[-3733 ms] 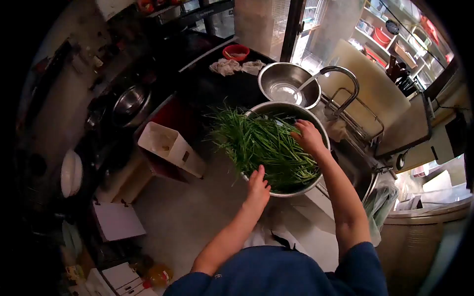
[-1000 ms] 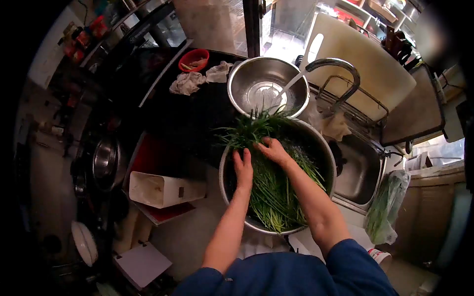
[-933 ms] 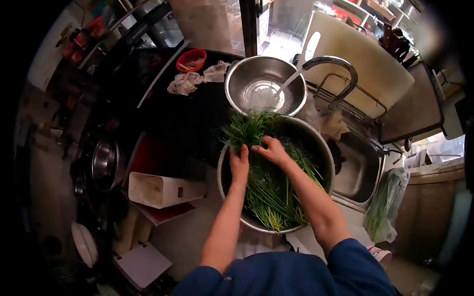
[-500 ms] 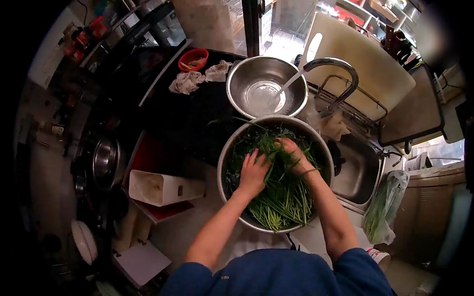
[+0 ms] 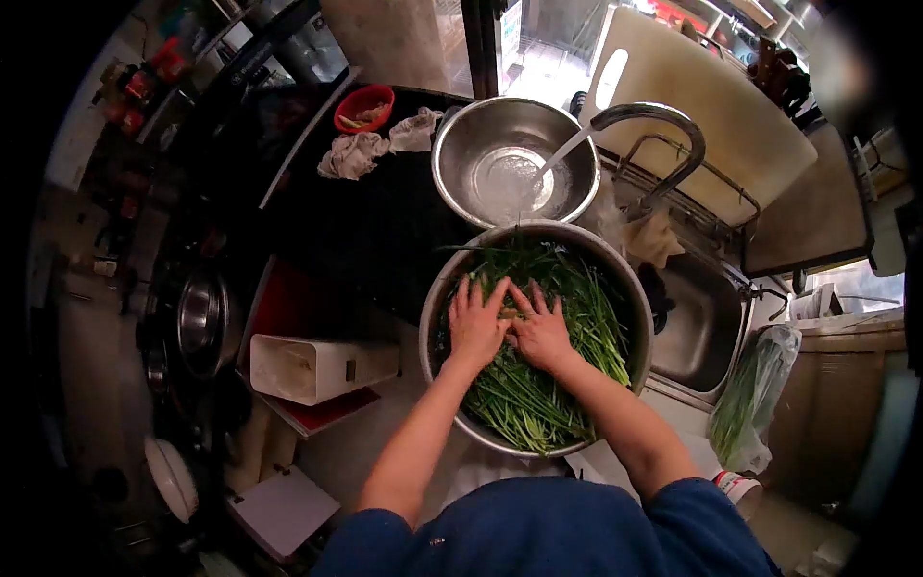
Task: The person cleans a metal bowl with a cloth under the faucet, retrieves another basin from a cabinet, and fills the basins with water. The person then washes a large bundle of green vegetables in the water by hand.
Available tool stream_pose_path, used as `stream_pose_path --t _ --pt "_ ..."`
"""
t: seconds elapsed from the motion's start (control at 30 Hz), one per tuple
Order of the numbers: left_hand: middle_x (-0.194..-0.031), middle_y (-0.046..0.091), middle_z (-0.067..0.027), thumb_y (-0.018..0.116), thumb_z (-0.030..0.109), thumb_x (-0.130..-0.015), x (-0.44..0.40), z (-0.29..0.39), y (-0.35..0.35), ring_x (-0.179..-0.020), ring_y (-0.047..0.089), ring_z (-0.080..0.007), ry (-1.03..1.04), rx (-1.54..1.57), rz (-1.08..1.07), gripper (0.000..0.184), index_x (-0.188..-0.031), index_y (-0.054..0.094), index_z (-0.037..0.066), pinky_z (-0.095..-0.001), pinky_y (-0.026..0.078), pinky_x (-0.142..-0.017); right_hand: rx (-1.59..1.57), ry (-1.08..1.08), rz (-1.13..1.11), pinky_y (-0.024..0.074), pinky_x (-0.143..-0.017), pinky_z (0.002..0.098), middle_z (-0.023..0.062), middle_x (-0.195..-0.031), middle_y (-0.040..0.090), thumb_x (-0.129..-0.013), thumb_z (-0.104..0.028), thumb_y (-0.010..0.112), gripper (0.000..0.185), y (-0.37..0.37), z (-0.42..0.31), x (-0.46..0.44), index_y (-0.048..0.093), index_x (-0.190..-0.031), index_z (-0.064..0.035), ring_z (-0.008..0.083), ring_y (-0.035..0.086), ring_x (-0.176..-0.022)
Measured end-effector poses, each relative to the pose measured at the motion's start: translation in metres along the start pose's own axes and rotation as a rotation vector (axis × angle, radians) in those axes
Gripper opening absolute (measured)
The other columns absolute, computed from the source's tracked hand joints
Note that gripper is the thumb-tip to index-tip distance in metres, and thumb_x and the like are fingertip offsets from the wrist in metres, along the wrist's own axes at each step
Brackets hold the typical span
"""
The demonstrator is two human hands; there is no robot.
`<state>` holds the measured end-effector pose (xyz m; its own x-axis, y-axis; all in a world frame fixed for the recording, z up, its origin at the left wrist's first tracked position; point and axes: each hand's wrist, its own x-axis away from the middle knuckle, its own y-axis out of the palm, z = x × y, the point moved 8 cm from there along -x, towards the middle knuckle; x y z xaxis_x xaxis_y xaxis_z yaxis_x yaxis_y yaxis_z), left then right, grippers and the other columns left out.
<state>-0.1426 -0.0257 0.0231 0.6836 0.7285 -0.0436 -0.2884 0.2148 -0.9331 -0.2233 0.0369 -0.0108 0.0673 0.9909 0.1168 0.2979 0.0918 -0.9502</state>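
Observation:
A large metal basin [image 5: 429, 370] is filled with long green stalks that look like chives or scallions [image 5: 524, 399]. My left hand [image 5: 476, 327] lies spread on the greens at the basin's left-middle, fingers pointing away from me. Close beside it, my right hand [image 5: 540, 332] also rests flat on them with its fingers apart, the two thumbs nearly touching. Behind the basin stands a smaller metal bowl [image 5: 471, 159], into which water runs from the curved faucet [image 5: 673, 115].
At right is a sink [image 5: 700, 327], with an upright cutting board [image 5: 711, 115] behind it. A plastic bag of greens [image 5: 755, 394] stands further right. Crumpled cloths [image 5: 353, 156] and a red bowl [image 5: 385, 93] lie at the back left; a white bin [image 5: 322, 370] is nearer.
My right hand has come down and left from lifted greens and now lies flat. My left hand has spread its fingers and shifted slightly left. The greens have settled lower.

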Motion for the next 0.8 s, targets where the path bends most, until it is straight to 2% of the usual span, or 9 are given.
stream_pose_path --t 0.03,0.17,0.23,0.43,0.47,0.53,0.57,0.6,0.8 --pt "-0.14 0.038 -0.0208 0.065 0.032 -0.081 0.0 -0.001 0.021 -0.137 0.019 -0.0412 -0.008 -0.03 -0.154 0.072 -0.144 0.032 0.022 -0.0586 0.016 -0.108 0.122 0.012 -0.077 0.0212 -0.104 0.0674 0.0006 -0.155 0.018 -0.084 -0.046 0.053 0.06 0.012 0.001 -0.003 0.039 -0.141 -0.0309 0.0373 0.013 -0.141" --pt "-0.146 0.033 -0.0154 0.063 0.038 -0.083 0.001 -0.005 0.052 -0.137 0.018 -0.0412 -0.127 0.068 -0.276 0.07 -0.143 0.035 0.017 -0.058 0.012 -0.11 -0.046 0.098 -0.148 0.0171 -0.106 0.0649 0.0039 -0.155 0.015 -0.084 -0.041 0.052 0.059 0.024 0.008 -0.006 0.042 -0.14 -0.0238 0.0384 0.015 -0.14" --pt "-0.147 0.032 -0.0141 0.06 0.043 -0.083 0.001 -0.007 0.06 -0.137 0.017 -0.0415 -0.079 0.055 -0.183 0.07 -0.143 0.035 0.017 -0.0579 0.013 -0.11 -0.003 0.164 -0.313 0.0154 -0.108 0.0636 0.0038 -0.155 0.015 -0.084 -0.04 0.052 0.061 0.032 0.008 -0.015 0.039 -0.142 -0.0237 0.0387 0.015 -0.141" --pt "-0.142 0.04 -0.0136 0.056 0.047 -0.085 -0.004 -0.009 0.05 -0.133 0.027 -0.0405 -0.038 -0.002 -0.182 0.065 -0.142 0.037 0.023 -0.0525 0.02 -0.109 0.069 0.086 -0.225 0.0142 -0.11 0.06 0.0057 -0.154 0.02 -0.087 -0.039 0.049 0.059 0.008 0.003 -0.009 0.035 -0.143 -0.0246 0.0366 0.016 -0.141" --pt "-0.141 0.042 -0.0133 0.056 0.046 -0.085 -0.007 -0.009 0.034 -0.132 0.03 -0.0395 -0.047 0.044 -0.226 0.064 -0.142 0.037 0.024 -0.0508 0.021 -0.11 0.018 0.054 -0.171 0.0201 -0.107 0.0593 0.0065 -0.152 0.024 -0.085 -0.034 0.051 0.057 -0.004 0.004 -0.011 0.04 -0.139 -0.0226 0.0374 0.021 -0.138" --pt "-0.118 0.054 -0.0114 0.068 0.03 -0.079 -0.011 0.012 -0.034 -0.111 0.05 -0.0304 0.005 0.164 -0.123 0.053 -0.128 0.053 0.018 -0.0412 0.046 -0.088 -0.1 -0.003 -0.088 0.0321 -0.102 0.058 0.0081 -0.147 0.033 -0.081 -0.024 0.057 0.052 -0.025 0.006 -0.003 0.05 -0.132 -0.0187 0.0388 0.031 -0.133" --pt "-0.111 0.054 -0.0102 0.07 0.025 -0.077 -0.013 0.02 -0.062 -0.106 0.051 -0.0292 0.002 0.101 -0.043 0.052 -0.126 0.054 0.017 -0.0412 0.046 -0.085 -0.154 -0.09 0.225 0.0463 -0.088 0.0504 0.0079 -0.137 0.046 -0.073 -0.012 0.06 0.043 -0.046 0.01 0.005 0.06 -0.116 -0.0135 0.0368 0.046 -0.12" --pt "-0.103 0.054 -0.009 0.072 0.02 -0.075 -0.018 0.026 -0.084 -0.102 0.051 -0.0279 0.001 0.039 0.042 0.051 -0.123 0.056 0.016 -0.0412 0.047 -0.083 -0.193 -0.086 0.277 0.0499 -0.081 0.0444 0.0092 -0.122 0.055 -0.072 -0.009 0.059 0.033 -0.059 0.02 0.01 0.062 -0.106 -0.0109 0.0343 0.052 -0.109" --pt "-0.126 0.051 -0.0044 0.072 0.022 -0.074 -0.065 0.048 -0.054 -0.111 0.049 -0.0281 0.528 -0.038 0.141 0.052 -0.124 0.055 0.015 -0.041 0.046 -0.089 -0.117 0.222 0.503 0.0495 -0.076 0.0474 0.0153 -0.097 0.057 -0.077 -0.012 0.058 0.016 -0.081 0.101 0.024 0.061 -0.091 -0.0038 0.0353 0.055 -0.095"
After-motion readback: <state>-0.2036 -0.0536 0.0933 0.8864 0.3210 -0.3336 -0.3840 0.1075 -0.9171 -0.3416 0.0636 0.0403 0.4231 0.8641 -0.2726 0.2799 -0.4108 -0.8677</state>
